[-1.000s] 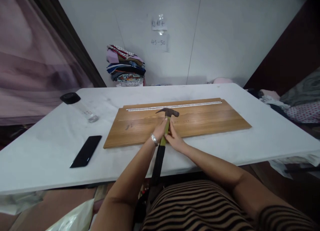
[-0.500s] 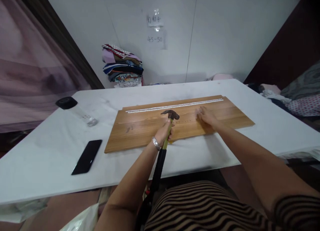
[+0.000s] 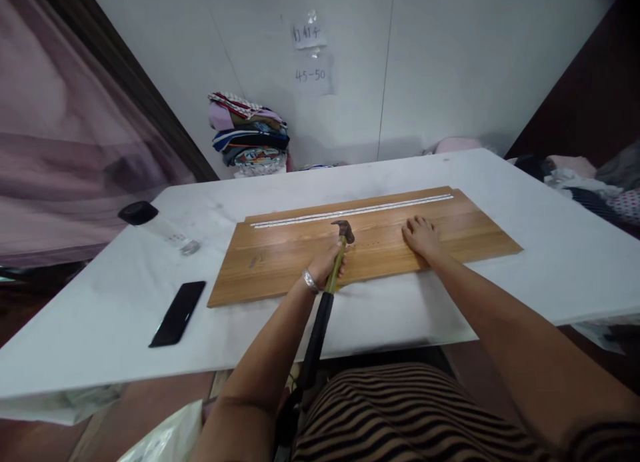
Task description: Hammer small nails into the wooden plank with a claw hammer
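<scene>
A phone (image 3: 177,304) and bottle (image 3: 159,227) lie left of the board (image 3: 280,262).

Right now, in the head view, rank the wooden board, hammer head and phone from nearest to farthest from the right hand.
1. wooden board, directly under the right hand.
2. hammer head, to its left.
3. phone, far left on the table.

Bare forearms (image 3: 270,342), silver bracelet (image 3: 310,281) behind the left grip (image 3: 327,262), brown-and-black striped short-sleeved garment (image 3: 400,415).
</scene>
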Tool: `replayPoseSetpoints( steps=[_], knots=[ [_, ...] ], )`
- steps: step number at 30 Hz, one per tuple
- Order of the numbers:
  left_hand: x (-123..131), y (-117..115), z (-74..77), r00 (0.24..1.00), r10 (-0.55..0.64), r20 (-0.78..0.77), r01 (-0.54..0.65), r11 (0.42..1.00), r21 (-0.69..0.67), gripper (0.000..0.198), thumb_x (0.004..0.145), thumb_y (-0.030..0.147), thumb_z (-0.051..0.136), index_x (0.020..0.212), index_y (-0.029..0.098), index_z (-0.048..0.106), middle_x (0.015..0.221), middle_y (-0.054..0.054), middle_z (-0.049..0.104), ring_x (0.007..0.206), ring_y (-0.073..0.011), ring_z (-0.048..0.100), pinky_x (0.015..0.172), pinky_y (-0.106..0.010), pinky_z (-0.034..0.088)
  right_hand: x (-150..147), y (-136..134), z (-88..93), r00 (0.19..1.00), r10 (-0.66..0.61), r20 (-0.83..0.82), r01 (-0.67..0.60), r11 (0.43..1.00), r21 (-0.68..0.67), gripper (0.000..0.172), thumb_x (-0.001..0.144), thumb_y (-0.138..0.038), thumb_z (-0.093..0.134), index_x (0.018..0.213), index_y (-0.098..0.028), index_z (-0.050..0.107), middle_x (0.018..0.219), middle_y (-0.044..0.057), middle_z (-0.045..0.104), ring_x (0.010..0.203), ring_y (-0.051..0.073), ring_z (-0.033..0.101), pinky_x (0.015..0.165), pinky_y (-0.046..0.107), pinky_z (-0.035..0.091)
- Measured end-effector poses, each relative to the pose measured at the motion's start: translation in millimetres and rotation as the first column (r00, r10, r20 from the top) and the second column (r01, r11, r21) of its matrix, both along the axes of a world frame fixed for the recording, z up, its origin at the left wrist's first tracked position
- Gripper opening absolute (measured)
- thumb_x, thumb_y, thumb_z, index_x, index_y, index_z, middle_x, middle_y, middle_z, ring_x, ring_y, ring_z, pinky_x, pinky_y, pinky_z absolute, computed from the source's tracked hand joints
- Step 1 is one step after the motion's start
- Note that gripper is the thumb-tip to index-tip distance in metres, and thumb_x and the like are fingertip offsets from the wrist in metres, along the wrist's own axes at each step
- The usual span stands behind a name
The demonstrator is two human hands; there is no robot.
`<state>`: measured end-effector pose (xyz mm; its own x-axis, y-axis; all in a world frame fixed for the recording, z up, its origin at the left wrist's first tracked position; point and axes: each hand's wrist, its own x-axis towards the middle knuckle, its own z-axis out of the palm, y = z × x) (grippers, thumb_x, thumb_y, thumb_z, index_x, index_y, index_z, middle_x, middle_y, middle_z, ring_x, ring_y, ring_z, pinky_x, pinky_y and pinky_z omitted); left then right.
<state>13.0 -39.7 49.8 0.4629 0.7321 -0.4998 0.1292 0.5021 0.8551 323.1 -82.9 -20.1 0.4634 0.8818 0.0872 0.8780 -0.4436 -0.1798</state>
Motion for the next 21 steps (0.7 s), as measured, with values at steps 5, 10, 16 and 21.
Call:
replayPoseSetpoints(
  steps=[5,10,16,21],
  knots=[
    [7.8,-1.1,-0.7,1.0,-0.014,-0.026,0.014,1.0,-0.003,0.04,0.099,0.056,0.054,0.095,0.018,0.063,0.061,0.004,0.053,0.039,-0.0063,0.04,0.04,-0.02,0.031,0.2,0.9,-3.0,1.0,0.007,-0.015,-0.006,1.0,0.026,0.044,0.105,-0.039,0.033,0.123,-0.018,0.068,0.142,0.018,0.061,0.136,0.033,0.045,0.11,0.049,0.034],
    [12.5,-5.3,1.4,1.0,0.004,-0.018,-0.004,1.0,0.01,0.04,0.099,0.057,0.053,0.095,0.018,0.061,0.061,0.005,0.051,0.039,-0.006,0.039,0.04,-0.019,0.031,0.7,3.4,-5.7,0.999,0.014,-0.029,-0.013,0.999,0.041,0.046,0.104,-0.039,0.033,0.124,-0.017,0.068,0.141,0.019,0.062,0.135,0.034,0.046,0.111,0.052,0.032],
    [16.5,-8.9,2.8,0.999,0.028,-0.045,-0.027,0.999,0.018,0.042,0.098,0.058,0.054,0.093,0.017,0.059,0.061,0.005,0.051,0.039,-0.0053,0.039,0.04,-0.019,0.029,0.6,4.6,-8.8,0.999,0.016,-0.043,-0.014,0.999,0.053,0.047,0.105,-0.039,0.032,0.126,-0.016,0.068,0.142,0.02,0.061,0.136,0.034,0.045,0.111,0.052,0.032],
    [21.2,-10.1,-1.3,0.994,0.046,-0.095,-0.045,0.999,0.009,0.038,0.1,0.054,0.051,0.091,0.018,0.059,0.059,0.006,0.049,0.038,-0.0058,0.038,0.039,-0.019,0.027,0.2,4.4,-10.2,0.998,0.026,-0.048,-0.023,0.997,0.069,0.048,0.104,-0.038,0.033,0.127,-0.015,0.068,0.144,0.02,0.061,0.137,0.035,0.044,0.112,0.053,0.031]
  ],
)
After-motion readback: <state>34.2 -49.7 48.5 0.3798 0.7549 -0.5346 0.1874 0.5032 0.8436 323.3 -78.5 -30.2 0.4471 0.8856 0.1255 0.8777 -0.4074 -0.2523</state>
